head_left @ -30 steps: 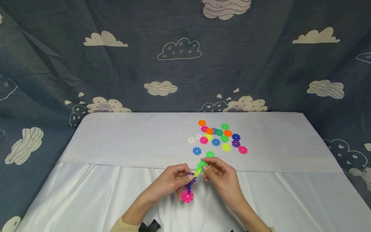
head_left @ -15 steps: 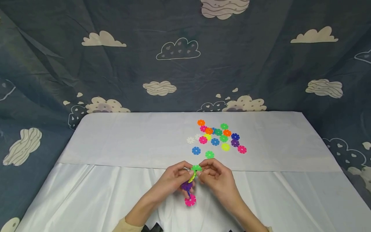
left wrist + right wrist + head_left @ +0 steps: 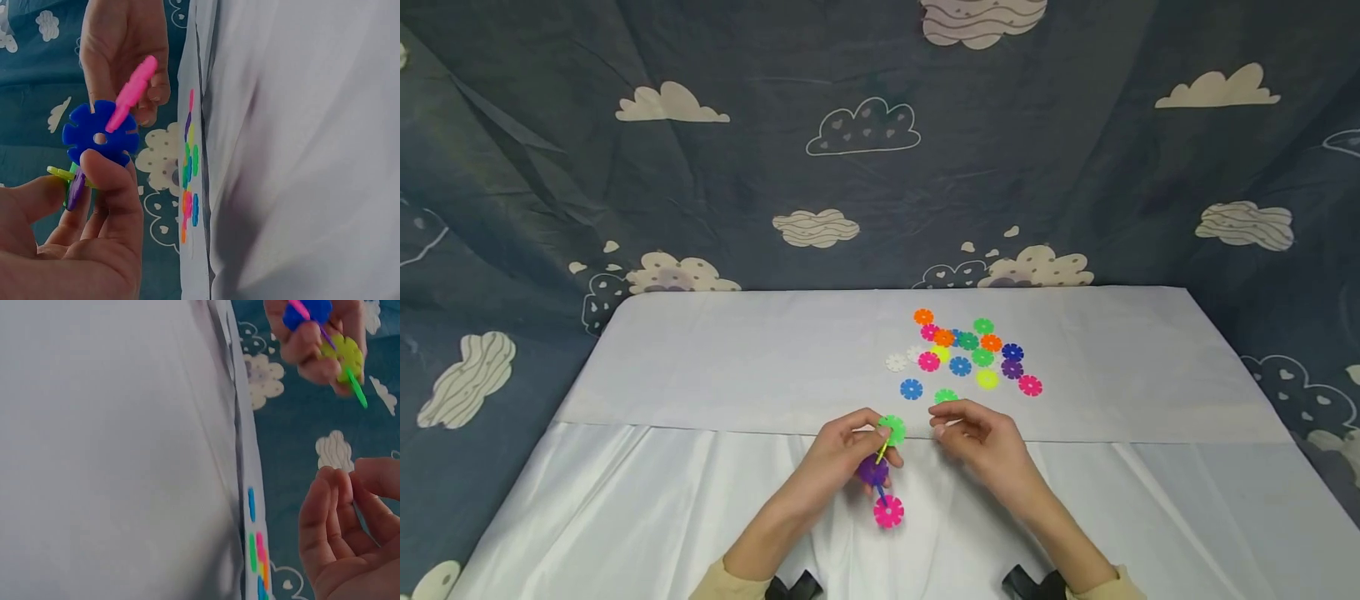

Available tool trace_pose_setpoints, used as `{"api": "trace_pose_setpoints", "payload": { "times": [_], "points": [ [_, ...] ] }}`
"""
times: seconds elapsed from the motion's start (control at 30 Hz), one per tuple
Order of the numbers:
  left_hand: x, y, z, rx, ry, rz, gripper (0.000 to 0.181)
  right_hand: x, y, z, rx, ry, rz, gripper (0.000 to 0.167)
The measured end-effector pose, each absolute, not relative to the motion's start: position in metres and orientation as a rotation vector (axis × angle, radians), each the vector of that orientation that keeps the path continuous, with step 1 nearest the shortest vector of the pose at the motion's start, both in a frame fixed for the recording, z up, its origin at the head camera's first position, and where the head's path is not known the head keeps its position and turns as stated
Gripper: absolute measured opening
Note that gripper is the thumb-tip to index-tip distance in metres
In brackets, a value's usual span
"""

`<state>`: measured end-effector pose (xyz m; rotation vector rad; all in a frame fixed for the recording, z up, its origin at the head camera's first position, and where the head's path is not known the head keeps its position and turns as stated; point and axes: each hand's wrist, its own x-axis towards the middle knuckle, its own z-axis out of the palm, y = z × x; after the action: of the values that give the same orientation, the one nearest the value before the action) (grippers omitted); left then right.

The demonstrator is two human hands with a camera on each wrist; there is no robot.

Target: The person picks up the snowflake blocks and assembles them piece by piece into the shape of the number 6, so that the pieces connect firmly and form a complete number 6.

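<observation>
**Five-disc chain in the left hand; right hand free**

Your left hand (image 3: pixel 850 446) pinches a chain of flat, notched, plastic-looking discs, held just in front of the white-covered desk (image 3: pixel 730 367). Order, top to bottom: bright green disc (image 3: pixel 893 429), yellow disc (image 3: pixel 351 355), purple disc (image 3: pixel 872 469), dark blue disc (image 3: pixel 115 147), hot pink disc (image 3: pixel 889 512). Your right hand (image 3: pixel 983 435) is near but apart from the chain, fingers loosely bent, gripping nothing that shows.

Handling (judgement): the step looks like seating the green disc in the yellow one. Support the yellow disc close to that joint, match slot to slot, and press straight in; twisting would probably loosen the lower joints. Seating depth cannot be told from here. Let the pink end hang untouched.

Room: the loose multicoloured discs (image 3: pixel 982 357) lie right of the middle on the desk; a loose green disc (image 3: pixel 946 395) is just beyond your right fingertips, so a low forward sweep there could nudge it. Both hands work close to the desk's front edge (image 3: pixel 700 431); lift above it before reaching in. Leftward movement keeps the chain away from the loose pieces.
</observation>
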<state>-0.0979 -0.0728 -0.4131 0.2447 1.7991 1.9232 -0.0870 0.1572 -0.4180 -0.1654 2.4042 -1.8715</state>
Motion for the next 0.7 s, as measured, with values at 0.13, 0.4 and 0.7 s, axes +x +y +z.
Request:
{"api": "trace_pose_setpoints", "payload": {
  "times": [0.13,0.4,0.7],
  "points": [
    [-0.1,-0.074,-0.412,0.217,1.81,1.94,0.025,-0.105,0.173,-0.416,-0.182,2.474,-1.761,0.025],
    [-0.102,-0.076,-0.411,0.206,1.789,1.98,0.024,-0.143,0.191,-0.419,-0.254,2.693,-1.352,0.025],
    [-0.101,-0.076,-0.41,0.21,1.763,2.016,0.024,-0.168,0.2,-0.432,-0.437,2.69,-1.079,0.033]
  ]
}}
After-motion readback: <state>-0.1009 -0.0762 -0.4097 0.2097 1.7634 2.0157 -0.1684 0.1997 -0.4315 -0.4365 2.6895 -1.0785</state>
